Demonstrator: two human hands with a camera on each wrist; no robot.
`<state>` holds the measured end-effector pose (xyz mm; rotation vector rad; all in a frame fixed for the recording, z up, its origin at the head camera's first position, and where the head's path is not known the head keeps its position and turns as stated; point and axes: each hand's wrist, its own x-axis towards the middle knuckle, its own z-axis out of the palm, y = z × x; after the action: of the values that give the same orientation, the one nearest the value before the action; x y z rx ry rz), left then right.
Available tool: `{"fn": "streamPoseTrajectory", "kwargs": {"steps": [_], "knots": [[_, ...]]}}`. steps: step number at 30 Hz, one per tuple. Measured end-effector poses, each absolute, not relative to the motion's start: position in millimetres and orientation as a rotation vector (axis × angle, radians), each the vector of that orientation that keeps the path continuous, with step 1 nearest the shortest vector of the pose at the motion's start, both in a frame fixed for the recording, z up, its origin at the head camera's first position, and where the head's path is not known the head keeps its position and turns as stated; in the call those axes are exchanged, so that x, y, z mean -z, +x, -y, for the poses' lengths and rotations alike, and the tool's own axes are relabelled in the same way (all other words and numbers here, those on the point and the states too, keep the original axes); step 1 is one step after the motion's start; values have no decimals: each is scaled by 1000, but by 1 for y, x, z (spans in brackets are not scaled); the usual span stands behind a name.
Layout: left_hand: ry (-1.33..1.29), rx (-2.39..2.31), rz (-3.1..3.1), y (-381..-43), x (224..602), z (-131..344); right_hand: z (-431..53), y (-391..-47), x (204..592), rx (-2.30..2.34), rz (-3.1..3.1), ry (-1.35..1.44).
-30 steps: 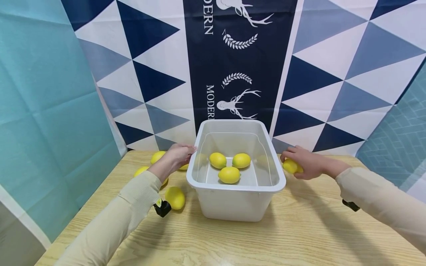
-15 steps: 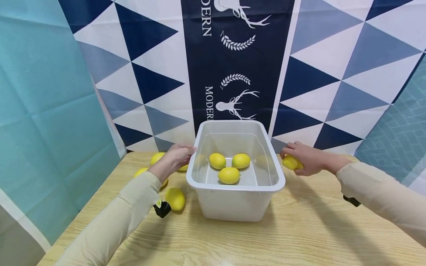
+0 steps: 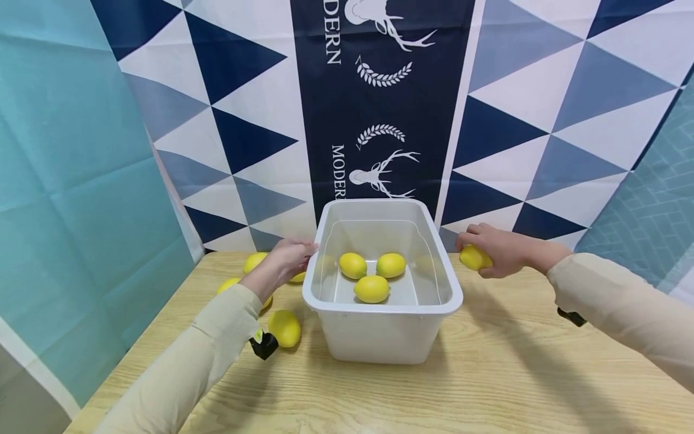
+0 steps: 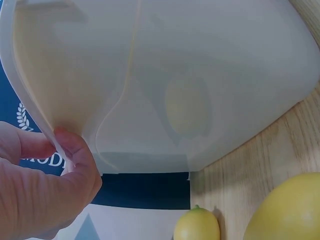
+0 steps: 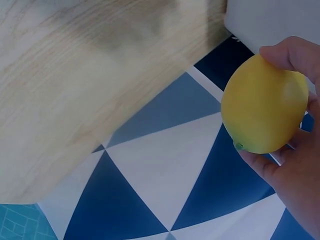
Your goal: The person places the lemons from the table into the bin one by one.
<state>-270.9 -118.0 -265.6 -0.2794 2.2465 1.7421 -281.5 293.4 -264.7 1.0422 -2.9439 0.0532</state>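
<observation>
A white plastic bin stands on the wooden table with three lemons inside, one of them a lemon at the front. My left hand grips the bin's left rim; in the left wrist view the thumb and fingers of the left hand pinch that rim from both sides. To the right of the bin, my right hand holds a lemon above the table. The right wrist view shows this lemon between thumb and fingers, its green-tipped end facing out.
Several loose lemons lie on the table left of the bin, including a near lemon; others are partly behind the left forearm. A patterned cloth hangs behind the table, and a teal cloth hangs at the left.
My right hand has lifted slightly with the lemon. The left hand stays on the bin's rim. The head view has shifted a little.
</observation>
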Motion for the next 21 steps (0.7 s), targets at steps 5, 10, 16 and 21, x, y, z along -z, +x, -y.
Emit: {"fn": "streamPoseTrajectory", "kwargs": {"steps": [5,10,16,21], "knots": [[-279,-1746,-2235,-272,264,119,-290,-283,254,-16,2952,1050],[-276,-1747,-2235,-274,264,120,-283,-285,238,-15,2979,1015],[-268,-1743,-2230,-276,259,120,-275,-285,219,33,2980,957],[-276,-1749,-2217,-276,265,120,-268,-284,212,57,2987,971]]}}
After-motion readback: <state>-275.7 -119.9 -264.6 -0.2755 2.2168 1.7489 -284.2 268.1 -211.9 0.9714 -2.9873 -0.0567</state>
